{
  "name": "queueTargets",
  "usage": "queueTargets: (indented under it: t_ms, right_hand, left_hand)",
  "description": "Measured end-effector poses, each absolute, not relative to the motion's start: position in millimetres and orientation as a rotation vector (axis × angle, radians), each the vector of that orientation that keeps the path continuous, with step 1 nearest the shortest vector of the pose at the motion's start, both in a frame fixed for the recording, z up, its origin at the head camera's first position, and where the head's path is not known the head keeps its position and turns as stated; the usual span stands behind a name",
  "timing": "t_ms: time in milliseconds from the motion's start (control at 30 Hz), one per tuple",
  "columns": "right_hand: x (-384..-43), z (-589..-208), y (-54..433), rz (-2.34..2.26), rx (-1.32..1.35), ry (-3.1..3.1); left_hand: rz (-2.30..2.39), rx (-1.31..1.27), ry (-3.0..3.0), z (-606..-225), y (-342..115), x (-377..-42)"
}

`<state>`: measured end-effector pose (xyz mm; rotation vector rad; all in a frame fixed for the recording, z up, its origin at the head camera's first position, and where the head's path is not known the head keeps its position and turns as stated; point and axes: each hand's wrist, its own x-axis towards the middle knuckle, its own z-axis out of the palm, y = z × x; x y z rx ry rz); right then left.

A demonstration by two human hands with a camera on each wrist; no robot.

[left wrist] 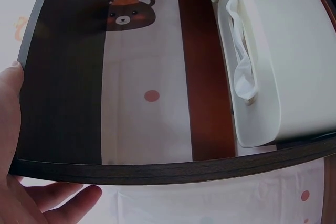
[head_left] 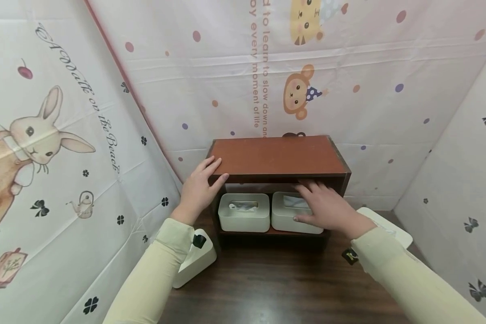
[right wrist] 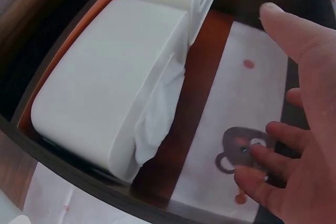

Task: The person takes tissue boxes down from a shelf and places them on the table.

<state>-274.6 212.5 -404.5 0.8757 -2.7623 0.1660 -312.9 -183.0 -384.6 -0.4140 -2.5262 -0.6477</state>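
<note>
A small brown wooden shelf [head_left: 275, 157] stands on the table against the cloth backdrop. Side by side on its lower board sit two white tissue boxes, a left tissue box [head_left: 244, 221] and a right tissue box [head_left: 284, 221], each with tissue showing in the top slot. My left hand [head_left: 198, 189] rests on the shelf's upper left corner, thumb at the front edge and fingers spread along the outer side. Just above the right tissue box, my right hand [head_left: 324, 204] reaches into the opening with spread fingers, holding nothing; its fingertips are partly hidden under the top board.
Another white box [head_left: 196, 265] lies at the shelf's left, partly behind my sleeve. One more white box [head_left: 389, 227] is at the right, partly behind my right forearm. Dark wooden table [head_left: 275, 288] extends in front. Printed cloth walls [head_left: 154, 85] enclose the sides and back.
</note>
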Motion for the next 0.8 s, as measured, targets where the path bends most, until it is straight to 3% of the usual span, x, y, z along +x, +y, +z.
queueTargets:
  t_ms: [800]
  right_hand:
    - [-313, -425, 206, 0.382, 0.822, -2.928]
  left_hand:
    - [-0.645, -0.413, -2.534, -385, -184, -313]
